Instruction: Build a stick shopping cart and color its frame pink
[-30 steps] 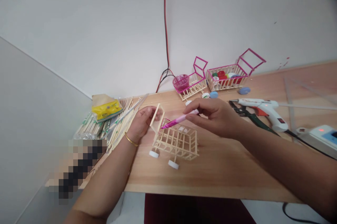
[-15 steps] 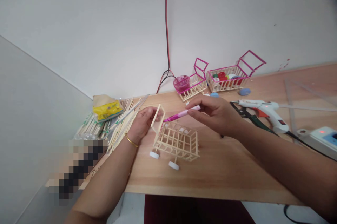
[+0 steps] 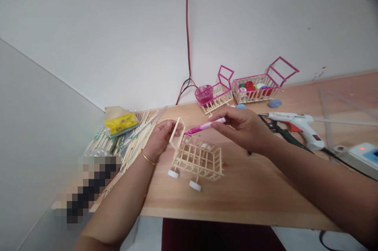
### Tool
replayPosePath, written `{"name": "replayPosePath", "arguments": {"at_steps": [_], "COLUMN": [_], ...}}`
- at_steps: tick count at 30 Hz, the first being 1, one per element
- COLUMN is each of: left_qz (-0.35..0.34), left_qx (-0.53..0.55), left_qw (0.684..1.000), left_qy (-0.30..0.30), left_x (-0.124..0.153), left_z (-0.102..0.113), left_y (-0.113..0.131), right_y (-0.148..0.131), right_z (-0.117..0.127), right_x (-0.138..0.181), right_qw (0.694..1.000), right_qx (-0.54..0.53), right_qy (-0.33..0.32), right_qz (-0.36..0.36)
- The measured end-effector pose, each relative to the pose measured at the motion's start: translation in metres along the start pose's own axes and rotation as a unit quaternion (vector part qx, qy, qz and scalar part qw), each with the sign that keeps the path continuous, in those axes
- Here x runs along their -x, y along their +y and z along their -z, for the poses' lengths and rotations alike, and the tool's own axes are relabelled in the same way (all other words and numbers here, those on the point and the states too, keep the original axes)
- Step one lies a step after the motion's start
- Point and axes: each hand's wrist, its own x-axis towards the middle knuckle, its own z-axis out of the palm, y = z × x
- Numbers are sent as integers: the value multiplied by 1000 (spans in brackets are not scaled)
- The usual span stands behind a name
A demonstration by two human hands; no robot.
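A small cart (image 3: 198,159) built of pale wooden sticks stands on the wooden table (image 3: 254,192) on white cap wheels. My left hand (image 3: 161,137) is closed round the cart's upright stick frame at its left end. My right hand (image 3: 243,127) pinches a pink marker (image 3: 203,126), whose tip touches the top corner of that frame, where a short stretch is pink.
Two finished stick carts with pink rims (image 3: 217,91) (image 3: 260,83) stand by the wall, one holding bottle caps. A white glue gun (image 3: 298,123), dark pliers (image 3: 276,128) and a power strip (image 3: 362,154) lie at right. Bundled sticks (image 3: 124,141) and a yellow packet (image 3: 119,122) lie at left.
My right hand lifted the marker tip from the cart's side up to the top corner of the frame. The left hand and the cart stayed in place.
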Motion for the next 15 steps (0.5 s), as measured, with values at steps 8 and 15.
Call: {"name": "replayPosePath", "arguments": {"at_steps": [8,15], "left_qz": [19,9], "left_qx": [15,10], "left_qw": [1000,1000], "left_qy": [-3,5], "left_x": [0,-1], "left_z": [-3,0], "left_y": [2,-1], "right_y": [-4,-5], "right_z": [-1,-1], "right_x": [2,2], "right_qw": [1000,1000], "right_qx": [-20,-14], "right_qy": [-18,-13], "right_qz": [-3,-4]}}
